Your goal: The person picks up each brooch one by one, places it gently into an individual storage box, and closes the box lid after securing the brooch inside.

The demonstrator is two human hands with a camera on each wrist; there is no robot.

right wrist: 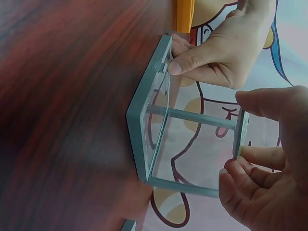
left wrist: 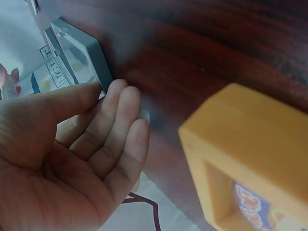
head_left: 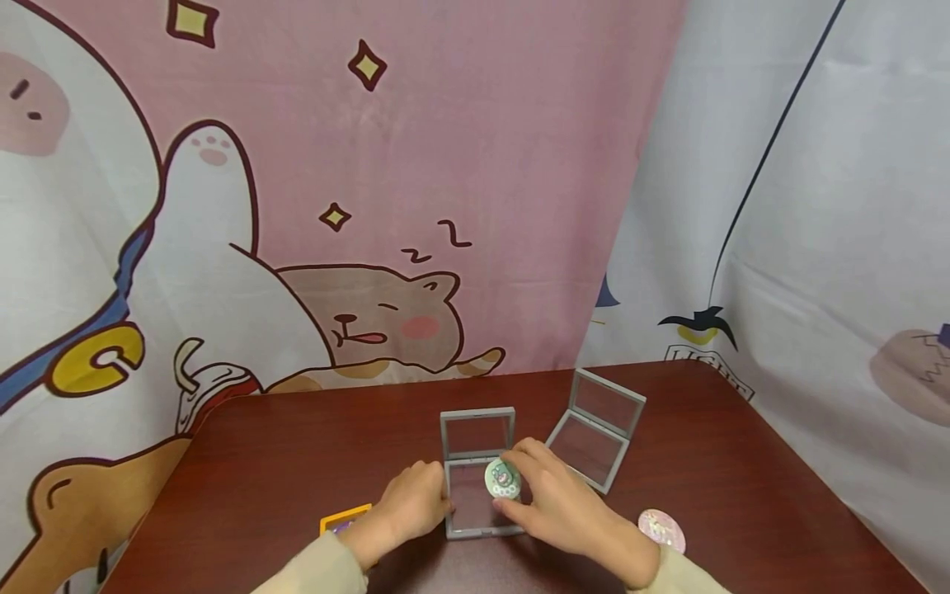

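In the head view a grey-framed clear display case (head_left: 482,533) lies unfolded on the table, its lid (head_left: 477,412) standing up at the back. My left hand (head_left: 411,499) holds the case's left edge, thumb at the frame and fingers curled. In the left wrist view that thumb meets a corner of the grey frame (left wrist: 98,57). Between thumb and fingertips my right hand (head_left: 557,499) pinches a round green badge (head_left: 503,478) with a cartoon picture, above the case's base. The right wrist view shows the badge (right wrist: 239,132) edge-on, apart from the frame.
A second grey display case (head_left: 612,474) stands unfolded at the back right. A pink round badge (head_left: 661,530) lies beside my right forearm. Partly hidden by my left wrist is a yellow-orange frame (head_left: 345,517) with a purple picture. A printed curtain (head_left: 519,165) hangs behind the table.
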